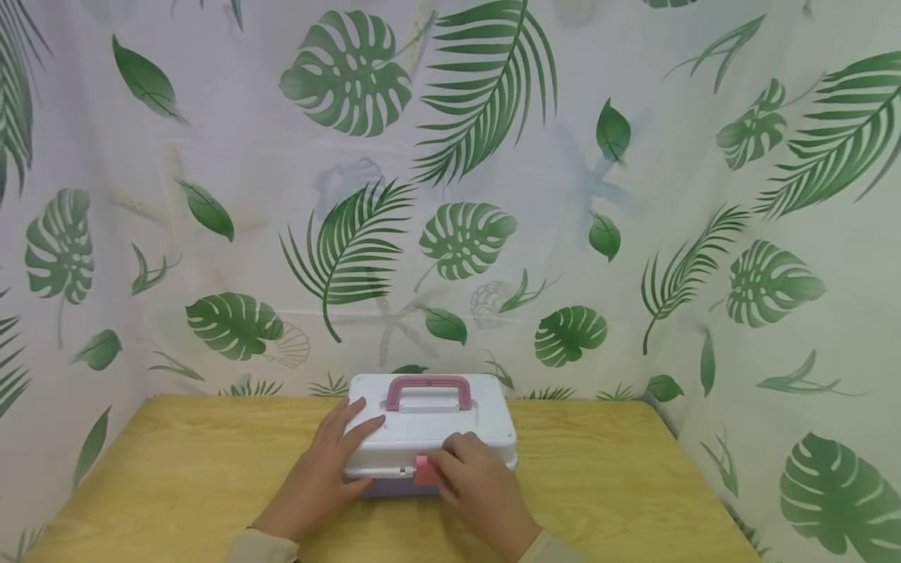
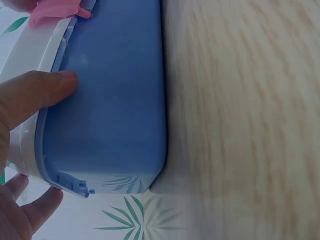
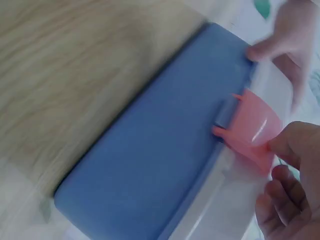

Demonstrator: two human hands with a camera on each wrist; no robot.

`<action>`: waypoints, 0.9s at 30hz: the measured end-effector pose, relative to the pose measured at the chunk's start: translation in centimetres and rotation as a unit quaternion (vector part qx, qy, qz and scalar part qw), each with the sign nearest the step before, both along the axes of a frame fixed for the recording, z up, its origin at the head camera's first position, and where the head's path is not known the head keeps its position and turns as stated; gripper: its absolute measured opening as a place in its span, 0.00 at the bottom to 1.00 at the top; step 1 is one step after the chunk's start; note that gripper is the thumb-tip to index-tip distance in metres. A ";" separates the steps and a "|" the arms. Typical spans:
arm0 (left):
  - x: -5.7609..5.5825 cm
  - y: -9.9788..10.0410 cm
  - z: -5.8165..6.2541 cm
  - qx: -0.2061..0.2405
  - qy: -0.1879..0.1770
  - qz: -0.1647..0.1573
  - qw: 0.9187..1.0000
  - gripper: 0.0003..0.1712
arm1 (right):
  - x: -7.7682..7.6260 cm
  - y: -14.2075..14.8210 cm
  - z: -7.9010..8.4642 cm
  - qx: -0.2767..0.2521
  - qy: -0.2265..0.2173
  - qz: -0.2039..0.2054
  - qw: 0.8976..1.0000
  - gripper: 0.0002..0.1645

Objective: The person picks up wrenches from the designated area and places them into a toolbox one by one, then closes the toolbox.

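Note:
A white-lidded storage box (image 1: 432, 430) with a blue body (image 2: 110, 95) sits on the table, its pink carry handle (image 1: 429, 383) lying on the lid. My left hand (image 1: 327, 461) holds the box at its left front corner: fingers spread over the lid and side, thumb against the blue front. At the middle of the front edge, my right hand (image 1: 479, 485) pinches the pink latch (image 3: 255, 125) between thumb and forefinger. The latch tilts outward from the blue body in the right wrist view. The lid lies down on the body; what is inside is hidden.
The wood-grain table (image 1: 598, 485) extends on both sides of the box. Behind it and to the sides hangs a white sheet (image 1: 493, 328) printed with green leaves, close behind the box's back edge.

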State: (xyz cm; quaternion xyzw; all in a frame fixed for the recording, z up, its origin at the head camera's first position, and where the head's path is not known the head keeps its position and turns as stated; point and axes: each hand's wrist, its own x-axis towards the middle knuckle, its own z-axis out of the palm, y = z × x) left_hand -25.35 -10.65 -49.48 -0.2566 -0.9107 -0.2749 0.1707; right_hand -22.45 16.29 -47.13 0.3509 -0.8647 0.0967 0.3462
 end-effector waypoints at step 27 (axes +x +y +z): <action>-2.3 -1.5 -0.5 0.085 -0.026 -0.064 0.994 0.30 | -1.2 -2.2 -2.5 0.148 -0.008 -0.044 0.988 0.13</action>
